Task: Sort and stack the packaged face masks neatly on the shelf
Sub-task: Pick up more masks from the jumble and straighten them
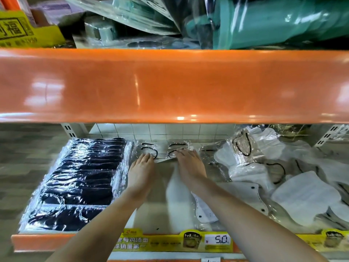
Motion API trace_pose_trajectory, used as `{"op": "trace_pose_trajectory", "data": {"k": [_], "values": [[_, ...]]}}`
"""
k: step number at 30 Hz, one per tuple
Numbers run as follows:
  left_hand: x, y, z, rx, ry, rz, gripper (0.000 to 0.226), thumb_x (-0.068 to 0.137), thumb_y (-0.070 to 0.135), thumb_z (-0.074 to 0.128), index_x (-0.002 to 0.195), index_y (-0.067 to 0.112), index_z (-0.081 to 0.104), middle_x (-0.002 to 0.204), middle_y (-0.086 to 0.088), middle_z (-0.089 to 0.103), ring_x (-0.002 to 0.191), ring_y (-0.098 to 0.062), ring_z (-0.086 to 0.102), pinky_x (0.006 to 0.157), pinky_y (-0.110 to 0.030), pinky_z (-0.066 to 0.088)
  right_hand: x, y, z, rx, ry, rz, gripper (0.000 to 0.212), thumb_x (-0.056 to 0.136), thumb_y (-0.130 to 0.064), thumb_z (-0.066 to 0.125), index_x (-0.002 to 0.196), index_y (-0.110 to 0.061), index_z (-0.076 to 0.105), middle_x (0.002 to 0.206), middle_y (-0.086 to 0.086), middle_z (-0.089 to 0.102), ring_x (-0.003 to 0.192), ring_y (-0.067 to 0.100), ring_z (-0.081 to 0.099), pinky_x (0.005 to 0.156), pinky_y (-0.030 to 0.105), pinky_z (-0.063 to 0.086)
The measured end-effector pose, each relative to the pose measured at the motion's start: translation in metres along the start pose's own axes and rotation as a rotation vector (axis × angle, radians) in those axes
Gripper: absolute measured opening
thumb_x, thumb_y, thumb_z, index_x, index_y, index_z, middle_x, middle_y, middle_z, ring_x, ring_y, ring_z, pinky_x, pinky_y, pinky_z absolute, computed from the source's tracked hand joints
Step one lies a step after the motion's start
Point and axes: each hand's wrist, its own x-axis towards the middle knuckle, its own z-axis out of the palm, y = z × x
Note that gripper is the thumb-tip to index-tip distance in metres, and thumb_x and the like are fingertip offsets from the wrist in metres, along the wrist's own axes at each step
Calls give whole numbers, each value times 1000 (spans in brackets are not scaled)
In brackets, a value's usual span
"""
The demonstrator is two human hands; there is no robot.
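Both my hands reach deep into the lower shelf (156, 210). My left hand (141, 171) and my right hand (188, 165) lie with straight fingers on clear packets of white masks with black ear loops (164, 150) at the back of the shelf. A neat stack of black packaged masks (83, 182) fills the shelf's left side. An untidy heap of white packaged masks (283, 176) covers the right side. One white mask packet (205, 210) lies flat under my right forearm.
The orange front of the upper shelf (170, 84) hangs low over the opening. Above it lie green and clear packaged goods (264, 21). A yellow price strip (173, 241) marked 5.0 runs along the lower shelf's front edge.
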Motion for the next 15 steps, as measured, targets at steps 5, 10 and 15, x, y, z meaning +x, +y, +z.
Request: {"op": "trace_pose_trajectory", "data": {"k": [5, 10, 15], "values": [[5, 1, 3, -24, -56, -41, 54, 99, 15, 28, 152, 15, 18, 159, 2, 13, 146, -15, 12, 116, -30, 15, 7, -3, -3, -2, -13, 18, 51, 91, 0, 45, 139, -18, 46, 147, -3, 41, 138, 17, 31, 118, 31, 6], [1, 3, 2, -57, -59, -45, 51, 103, 32, 24, 152, 21, 16, 160, 3, 12, 146, -15, 9, 116, -32, 14, 2, -6, 5, 73, -78, 54, 42, 99, -25, 39, 140, -16, 43, 149, 1, 38, 138, 19, 30, 114, 30, 17], [1, 4, 5, -70, -90, -38, 58, 101, 45, 21, 153, 19, 12, 160, 1, 6, 147, -16, 3, 117, -33, 9, -9, -14, 17, 9, -175, 69, 64, 101, -45, 26, 153, -10, 12, 161, 6, 8, 148, 20, 1, 118, 35, 0]]}}
